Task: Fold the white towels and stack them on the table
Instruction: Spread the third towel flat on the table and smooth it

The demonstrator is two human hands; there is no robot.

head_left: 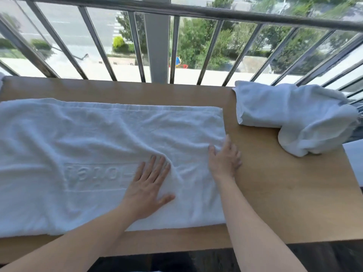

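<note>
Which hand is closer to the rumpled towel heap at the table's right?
Right. The right hand rests at the right edge of the spread towel, left of the towel heap; the left hand presses it farther left.

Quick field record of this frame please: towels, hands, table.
spread towel: lies open on table, wrinkled, embossed lettering
second towel: bunched, far right of table
left hand: flat, fingers straight, pressing spread towel
right hand: at spread towel's right edge, thumb on cloth; grip unclear
table: wood, beside railing
</note>
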